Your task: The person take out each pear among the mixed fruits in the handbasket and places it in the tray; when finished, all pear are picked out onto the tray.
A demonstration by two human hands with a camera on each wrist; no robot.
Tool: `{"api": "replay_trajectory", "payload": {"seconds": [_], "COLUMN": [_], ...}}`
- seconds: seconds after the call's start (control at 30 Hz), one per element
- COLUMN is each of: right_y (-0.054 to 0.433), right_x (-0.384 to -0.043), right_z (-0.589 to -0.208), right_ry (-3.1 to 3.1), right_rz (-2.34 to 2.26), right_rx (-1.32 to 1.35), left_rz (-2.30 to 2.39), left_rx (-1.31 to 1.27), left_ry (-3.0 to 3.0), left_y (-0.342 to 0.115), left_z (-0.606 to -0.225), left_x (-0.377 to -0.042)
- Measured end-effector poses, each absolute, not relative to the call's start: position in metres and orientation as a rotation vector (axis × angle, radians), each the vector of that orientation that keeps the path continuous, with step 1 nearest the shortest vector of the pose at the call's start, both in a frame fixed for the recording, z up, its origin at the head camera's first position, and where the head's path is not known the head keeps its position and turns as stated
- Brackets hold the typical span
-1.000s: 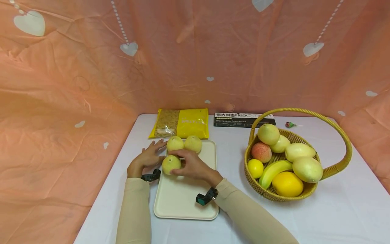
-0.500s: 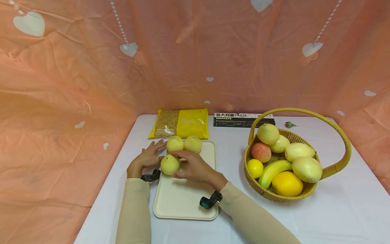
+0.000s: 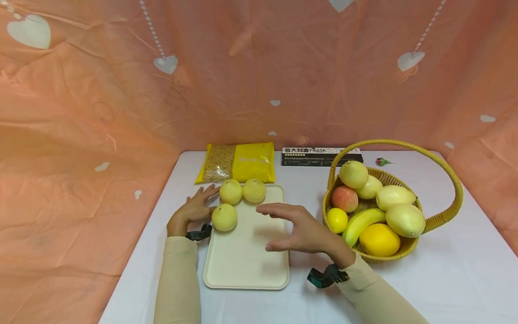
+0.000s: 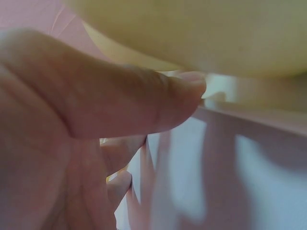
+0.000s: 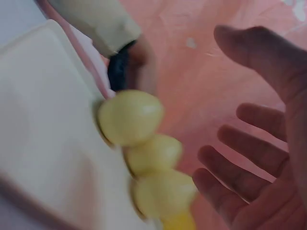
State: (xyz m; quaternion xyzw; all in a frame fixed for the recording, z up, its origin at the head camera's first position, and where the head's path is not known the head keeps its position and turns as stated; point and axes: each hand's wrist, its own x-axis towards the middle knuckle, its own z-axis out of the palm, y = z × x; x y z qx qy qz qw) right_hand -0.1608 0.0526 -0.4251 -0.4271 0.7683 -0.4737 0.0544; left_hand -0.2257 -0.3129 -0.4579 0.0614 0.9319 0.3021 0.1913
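Three round, pale yellow-green fruits sit on the cream tray (image 3: 247, 270): a near-left fruit (image 3: 224, 218), a back-left fruit (image 3: 231, 191) and a back-right fruit (image 3: 254, 191). My left hand (image 3: 193, 210) rests by the tray's left edge, fingers spread, with the thumb tip right at the rim below a fruit (image 4: 216, 38) in the left wrist view. Over the tray's right side hangs my right hand (image 3: 301, 229), its fingers and thumb spread apart and holding nothing. In the right wrist view its palm (image 5: 268, 211) faces the row of fruits.
A wicker basket (image 3: 441, 220) with a tall handle stands at the right, holding a banana (image 3: 364, 223), a peach (image 3: 345, 198), a lemon (image 3: 337, 220) and several other fruits. Behind the tray lie a yellow pasta bag (image 3: 252, 163), a black-and-white pasta box (image 3: 315, 157) and a small red-and-green item (image 3: 381, 161).
My right hand has let go of the near-left fruit and moved right, away from it. That fruit stays on the tray. The left hand has kept its place.
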Motion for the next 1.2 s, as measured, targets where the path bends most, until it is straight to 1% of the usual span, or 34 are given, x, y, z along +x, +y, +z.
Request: {"api": "replay_trajectory", "payload": {"seconds": [0.1,0.47,0.63,0.83,1.0,1.2], "right_y": [0.085,0.197,0.233,0.266,0.281,0.284], "right_x": [-0.153,-0.128,-0.118,-0.112,-0.111,-0.115], "right_z": [-0.418,-0.389,-0.375,-0.369,-0.368,-0.367], "right_ry": [2.42,2.874,3.041,3.189,3.248,3.235], "right_rz": [-1.432,-1.262,-1.169,-0.971,-0.77,-0.649], "right_rx": [-1.305,-1.177,-1.034,-0.898,-0.919,-0.94], "left_rz": [0.85,0.848,0.853,0.833,0.829,0.836], "left_rx": [0.152,0.124,0.14,0.154,0.162,0.16], "left_ry": [2.608,2.6,2.6,2.604,2.605,2.611], "left_y": [-0.312,-0.311,-0.31,-0.31,-0.31,-0.311], "left_z": [-0.457,-0.456,-0.455,-0.456,-0.456,-0.456], "left_x": [-0.226,-0.224,-0.224,-0.224,-0.224,-0.223]}}
